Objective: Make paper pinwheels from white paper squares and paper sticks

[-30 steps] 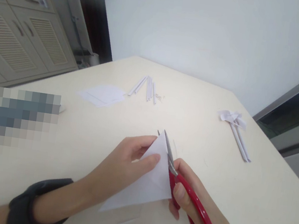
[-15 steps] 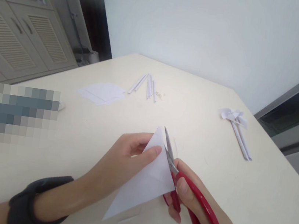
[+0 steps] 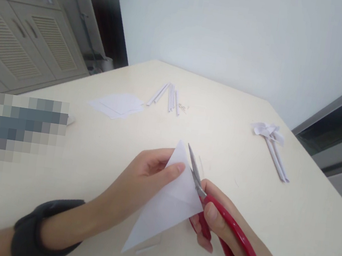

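Paper [image 3: 173, 204] is pinched in the left hand [image 3: 147, 173], well in from the far edge of the table [image 3: 222, 126], and I see its right side slanting along the scissors [image 3: 225, 213] the right hand [image 3: 219, 228] grips.

We record bright, diffuse light, soft shadows. Flat white wall [image 3: 216, 32], twelve o'clock: palest. Boxy cream cabinet with louvred doors [image 3: 28, 36], ten o'clock: dimmer, soft-edged, slanting in wide-angle distortion. Looped red plastic scissor handles [image 3: 241, 232], between four and five: glossy highlight. Coarse pixelated patch [image 3: 15, 127], nine o'clock.
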`<state>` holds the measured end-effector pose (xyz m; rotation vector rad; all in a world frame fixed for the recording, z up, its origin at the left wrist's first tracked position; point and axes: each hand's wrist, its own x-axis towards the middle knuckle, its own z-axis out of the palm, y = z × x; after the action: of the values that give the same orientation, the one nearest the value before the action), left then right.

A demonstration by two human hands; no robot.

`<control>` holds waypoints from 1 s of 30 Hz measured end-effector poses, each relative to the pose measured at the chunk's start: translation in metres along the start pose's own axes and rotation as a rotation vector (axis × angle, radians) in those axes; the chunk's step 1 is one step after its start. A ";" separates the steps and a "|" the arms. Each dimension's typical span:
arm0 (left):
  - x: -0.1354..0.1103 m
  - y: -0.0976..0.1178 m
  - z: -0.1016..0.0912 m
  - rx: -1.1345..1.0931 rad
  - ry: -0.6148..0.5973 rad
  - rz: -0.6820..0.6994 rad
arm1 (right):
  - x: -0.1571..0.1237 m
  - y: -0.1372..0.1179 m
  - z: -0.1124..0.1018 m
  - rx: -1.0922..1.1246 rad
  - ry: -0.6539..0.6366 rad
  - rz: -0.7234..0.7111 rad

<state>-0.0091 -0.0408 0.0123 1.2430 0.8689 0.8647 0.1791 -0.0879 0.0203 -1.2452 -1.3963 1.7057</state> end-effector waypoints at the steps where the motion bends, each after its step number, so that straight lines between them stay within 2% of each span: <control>1: 0.000 -0.001 0.000 -0.021 -0.007 -0.002 | 0.000 0.002 0.000 0.014 -0.008 -0.021; 5: 0.000 -0.002 -0.001 -0.035 0.025 0.006 | 0.001 0.006 0.001 0.045 -0.054 -0.052; 17: -0.001 0.003 0.003 0.243 0.140 0.104 | 0.003 0.012 0.003 0.062 -0.030 -0.023; 21: -0.001 0.002 0.003 0.283 0.143 0.100 | 0.004 0.015 0.004 0.048 0.007 -0.003; 26: -0.001 0.002 0.002 0.273 0.128 0.092 | 0.005 0.016 0.003 -0.001 -0.040 -0.028; 30: -0.001 0.003 0.003 0.281 0.145 0.092 | 0.005 0.016 0.002 -0.028 -0.009 -0.050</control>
<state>-0.0071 -0.0430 0.0160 1.4865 1.0844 0.9373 0.1771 -0.0884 0.0032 -1.2091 -1.4489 1.6658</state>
